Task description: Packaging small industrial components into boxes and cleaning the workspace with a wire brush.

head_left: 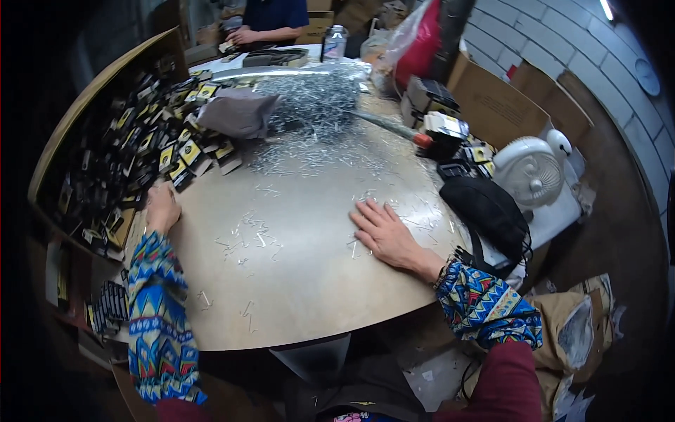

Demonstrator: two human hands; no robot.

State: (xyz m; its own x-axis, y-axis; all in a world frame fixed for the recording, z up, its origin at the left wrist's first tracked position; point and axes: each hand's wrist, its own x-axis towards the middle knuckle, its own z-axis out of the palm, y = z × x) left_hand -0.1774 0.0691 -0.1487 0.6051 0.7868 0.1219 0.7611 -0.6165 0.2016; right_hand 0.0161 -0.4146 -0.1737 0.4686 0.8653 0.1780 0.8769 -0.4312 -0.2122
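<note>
My right hand lies flat on the pale tabletop, fingers stretched, over a thin scatter of small bent silvery metal pieces. At the table's left edge, my left hand has its fingers bent against the heap of small black-and-yellow boxes. Its fingertips are partly hidden, and what they hold, if anything, cannot be made out. A large pile of thin silvery metal pieces rises at the far middle. More bent pieces lie loose between my hands.
A grey cloth-like piece rests by the pile. An orange-tipped tool points into it. On the right stand a black bag, a white fan and cardboard boxes. Across the table, a person works near a clear bottle.
</note>
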